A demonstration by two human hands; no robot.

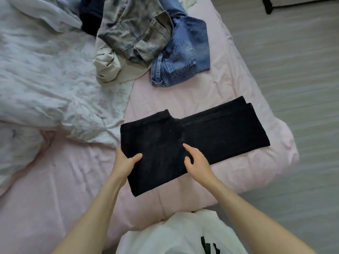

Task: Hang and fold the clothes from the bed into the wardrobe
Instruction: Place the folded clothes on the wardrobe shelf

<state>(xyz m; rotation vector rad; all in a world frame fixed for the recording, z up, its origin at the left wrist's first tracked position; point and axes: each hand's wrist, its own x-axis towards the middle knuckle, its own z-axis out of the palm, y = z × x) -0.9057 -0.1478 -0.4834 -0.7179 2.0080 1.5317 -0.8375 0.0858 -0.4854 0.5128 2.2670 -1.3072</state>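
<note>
The left hand (126, 160) takes its grip on the near left edge of the black trousers (192, 142): the thumb lies on top of the cloth and the fingers pass under the edge, so the cloth is pinched between them. The right hand (197, 162) holds nothing. Its fingers are loosely extended, the index finger pointing along the middle of the garment; whether the fingertips touch the cloth or sit just above it cannot be told.

The black trousers lie folded into a long band on the pink sheet (183, 92) at the near right corner of the bed, with the leg ends toward the right edge.

Farther up the bed lies a pile of unfolded clothes. The blue jeans (180, 61) are on its right, a back pocket facing up. The grey-patterned trousers (132, 32) overlap them from the left. A cream garment (110, 66) sits partly under the pile, and a dark navy item (89, 13) shows at the top.

A crumpled white duvet (42, 74) covers the left side of the bed. Grey flooring (300, 74) runs along the right.
</note>
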